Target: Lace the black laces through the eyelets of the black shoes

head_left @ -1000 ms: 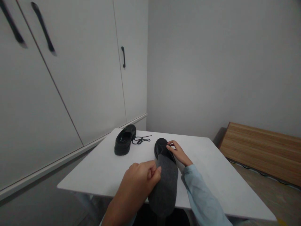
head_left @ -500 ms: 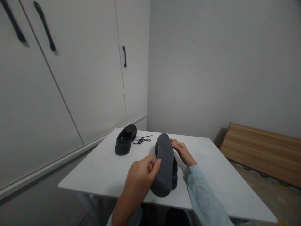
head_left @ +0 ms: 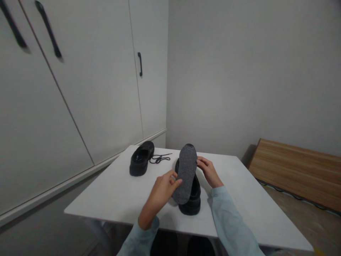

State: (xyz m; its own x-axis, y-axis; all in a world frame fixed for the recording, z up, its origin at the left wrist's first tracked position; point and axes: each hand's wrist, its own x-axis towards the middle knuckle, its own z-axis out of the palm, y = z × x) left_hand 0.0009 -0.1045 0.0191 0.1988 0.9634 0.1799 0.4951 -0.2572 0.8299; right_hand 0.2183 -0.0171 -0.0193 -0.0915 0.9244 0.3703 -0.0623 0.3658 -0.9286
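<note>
A grey felt-like insole [head_left: 186, 174] is held up, tilted, between both hands. My left hand [head_left: 166, 186] pinches its left edge with thumb and fingers. On the opposite side, near the upper end, my right hand [head_left: 209, 170] grips the other edge. Behind and below the insole sits a black shoe [head_left: 192, 206], its heel toward me and much of its front covered. A second black shoe [head_left: 140, 160] stands at the far left of the table, with a loose black shoelace [head_left: 161, 158] lying beside it.
Everything rests on a white table [head_left: 106, 199]. White cupboards [head_left: 106, 89] with black handles run along the left, and a grey wall [head_left: 226, 78] closes off the back. A wood-grain board [head_left: 295, 167] lies off to the right.
The insole has moved up and away from me, uncovering the shoe's heel. My left hand has shifted slightly forward with it; my right fingers now show at its edge.
</note>
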